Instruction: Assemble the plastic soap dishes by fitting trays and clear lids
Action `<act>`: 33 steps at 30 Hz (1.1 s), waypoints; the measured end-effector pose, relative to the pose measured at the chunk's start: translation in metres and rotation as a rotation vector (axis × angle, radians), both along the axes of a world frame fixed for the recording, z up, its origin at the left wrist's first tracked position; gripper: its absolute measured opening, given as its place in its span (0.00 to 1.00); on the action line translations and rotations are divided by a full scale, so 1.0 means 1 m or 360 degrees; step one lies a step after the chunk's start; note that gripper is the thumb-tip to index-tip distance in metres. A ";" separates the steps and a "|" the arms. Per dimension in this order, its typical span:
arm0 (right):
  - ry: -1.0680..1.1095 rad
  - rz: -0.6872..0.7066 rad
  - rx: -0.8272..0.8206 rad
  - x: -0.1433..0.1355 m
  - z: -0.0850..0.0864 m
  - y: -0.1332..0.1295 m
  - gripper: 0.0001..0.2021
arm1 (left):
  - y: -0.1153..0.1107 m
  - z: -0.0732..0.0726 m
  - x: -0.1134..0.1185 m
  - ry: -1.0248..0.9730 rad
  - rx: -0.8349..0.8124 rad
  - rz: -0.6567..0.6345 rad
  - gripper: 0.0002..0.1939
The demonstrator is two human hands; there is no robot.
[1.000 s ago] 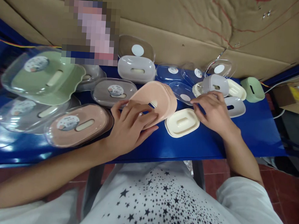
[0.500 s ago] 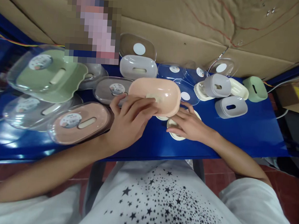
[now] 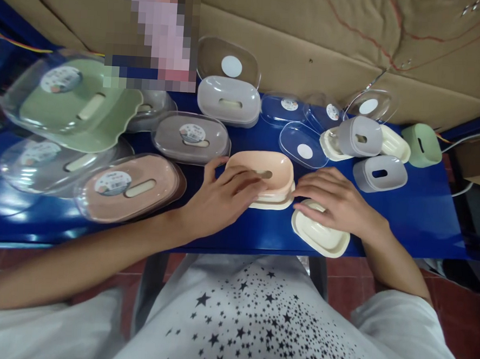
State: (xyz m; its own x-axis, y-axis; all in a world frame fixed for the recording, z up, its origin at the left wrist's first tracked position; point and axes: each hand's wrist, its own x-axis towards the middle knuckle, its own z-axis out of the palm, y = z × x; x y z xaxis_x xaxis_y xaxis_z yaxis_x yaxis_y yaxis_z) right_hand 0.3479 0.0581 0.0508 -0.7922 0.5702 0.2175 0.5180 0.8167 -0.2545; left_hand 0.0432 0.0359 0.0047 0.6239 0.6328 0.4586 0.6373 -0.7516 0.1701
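The blue table (image 3: 409, 211) carries many soap boxes. Near its front edge, at the middle, a peach soap-box shell (image 3: 277, 171) sits on a cream tray (image 3: 271, 204). The left hand (image 3: 222, 200) lies flat on the shell, fingers spread. The right hand (image 3: 338, 199), fingers loosely spread, rests on a second cream tray (image 3: 321, 238) at the front edge.

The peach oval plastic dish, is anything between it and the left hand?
No. The left hand lies directly on the peach oval plastic dish, which sits on a cream plastic tray; nothing visible separates them.
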 end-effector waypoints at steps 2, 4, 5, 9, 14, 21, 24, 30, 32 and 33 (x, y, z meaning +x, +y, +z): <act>-0.0048 0.0037 0.0088 -0.005 -0.001 -0.005 0.18 | 0.000 0.001 0.000 0.0049 -0.0009 -0.0069 0.14; -0.0093 0.0083 0.0166 -0.010 -0.006 -0.008 0.22 | 0.000 0.002 0.000 0.0084 -0.0041 -0.0139 0.13; -0.0108 0.0101 0.0188 -0.012 -0.010 -0.008 0.21 | 0.000 0.002 0.000 0.0099 -0.0054 -0.0172 0.13; -0.0116 0.0108 0.0289 -0.015 -0.020 -0.007 0.11 | 0.002 0.004 0.000 0.0168 -0.0012 -0.0256 0.10; -0.0176 0.0157 0.0453 -0.012 -0.020 -0.006 0.06 | 0.003 0.002 0.000 0.0212 0.0035 -0.0312 0.14; -0.0235 0.0251 0.0458 -0.014 -0.023 -0.009 0.14 | 0.003 -0.003 0.000 0.0171 0.0028 -0.0277 0.16; -0.0228 0.0208 0.0442 -0.013 -0.026 -0.008 0.12 | 0.005 -0.006 -0.001 0.0095 -0.0085 -0.0233 0.16; -0.0226 0.0166 0.0416 -0.011 -0.024 0.000 0.11 | 0.008 -0.005 -0.001 0.0112 -0.0136 -0.0189 0.15; -0.0210 0.0144 0.0337 -0.011 -0.021 0.001 0.11 | 0.009 -0.004 -0.001 0.0123 -0.0149 -0.0164 0.15; -0.0203 0.0136 0.0293 -0.011 -0.020 0.002 0.11 | 0.009 -0.003 -0.001 0.0118 -0.0161 -0.0157 0.15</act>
